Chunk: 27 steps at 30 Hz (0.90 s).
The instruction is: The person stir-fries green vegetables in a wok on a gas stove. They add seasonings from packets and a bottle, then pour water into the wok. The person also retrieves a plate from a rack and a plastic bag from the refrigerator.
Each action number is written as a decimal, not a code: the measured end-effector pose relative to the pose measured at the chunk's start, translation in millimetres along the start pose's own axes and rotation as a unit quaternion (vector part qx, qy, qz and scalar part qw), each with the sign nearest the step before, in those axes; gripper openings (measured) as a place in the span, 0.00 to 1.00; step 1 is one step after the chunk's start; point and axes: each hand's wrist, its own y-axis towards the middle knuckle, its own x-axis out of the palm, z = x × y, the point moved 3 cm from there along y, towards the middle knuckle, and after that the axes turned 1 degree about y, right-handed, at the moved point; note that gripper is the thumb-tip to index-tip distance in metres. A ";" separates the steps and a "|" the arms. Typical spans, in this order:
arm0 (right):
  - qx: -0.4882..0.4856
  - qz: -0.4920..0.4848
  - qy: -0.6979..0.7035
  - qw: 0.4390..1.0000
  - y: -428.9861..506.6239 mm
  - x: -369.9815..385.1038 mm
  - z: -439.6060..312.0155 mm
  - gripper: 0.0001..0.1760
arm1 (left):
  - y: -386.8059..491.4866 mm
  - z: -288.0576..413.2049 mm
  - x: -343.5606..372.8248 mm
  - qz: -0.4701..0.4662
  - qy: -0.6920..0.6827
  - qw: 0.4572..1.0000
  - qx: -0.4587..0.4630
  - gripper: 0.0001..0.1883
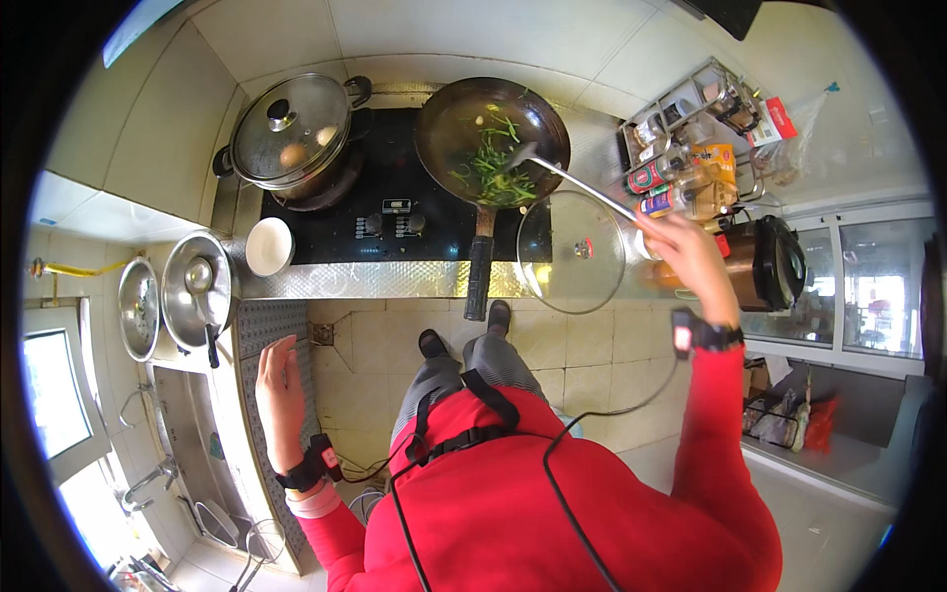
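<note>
My right hand (684, 248) grips the handle of a metal wok spatula (584, 185). The spatula's blade rests among chopped green vegetables (492, 166) inside a dark wok (451, 126). The wok sits on a black glass cooktop (392, 163), its black handle (479, 277) pointing towards me. Away from the cooktop, my left hand (280, 392) hangs at the left with nothing in it, the fingers extended and close together. A glass lid (570, 251) lies to the right of the wok handle, reaching over the counter's front edge.
A lidded pot (288, 159) with round, egg-like things stands left of the wok. Nearby are a white bowl (269, 247), a steel basin (177, 296) holding a ladle (200, 285), and a sink (196, 436). At right stand a spice rack (681, 111), bottles (658, 174) and a kettle-like appliance (762, 259).
</note>
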 end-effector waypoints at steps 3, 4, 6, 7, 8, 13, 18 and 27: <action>0.098 -0.030 0.110 0.989 -22.2 -5.4 -9.5 0.25 | -2.2 -6.0 2.4 -0.003 -0.009 1.000 -0.007 0.12; 0.071 -0.020 0.103 0.992 -17.2 5.2 -17.1 0.24 | -1.4 -6.0 4.1 -0.005 -0.010 1.000 -0.004 0.12; 0.097 -0.010 0.019 0.995 1.6 38.4 -22.6 0.23 | 0.2 -3.5 5.6 -0.006 -0.015 1.000 0.007 0.12; 0.087 0.022 0.018 0.996 15.9 52.8 -21.1 0.23 | 1.3 -1.4 5.6 -0.007 -0.017 1.000 0.014 0.12; 0.098 0.027 0.008 0.995 31.2 64.0 -16.3 0.22 | 2.8 1.3 5.0 -0.009 -0.034 0.999 0.022 0.12; 0.014 0.165 -0.007 0.986 95.6 76.7 -10.3 0.24 | 8.1 13.9 -0.9 -0.002 0.003 0.999 0.035 0.12; 0.048 0.102 -0.133 0.985 101.1 99.7 -10.3 0.25 | 11.6 20.4 4.0 -0.007 -0.013 0.999 0.051 0.12; 0.068 0.091 0.014 0.993 -51.7 34.5 -17.6 0.25 | 2.3 -0.9 11.0 -0.015 -0.019 1.000 0.007 0.12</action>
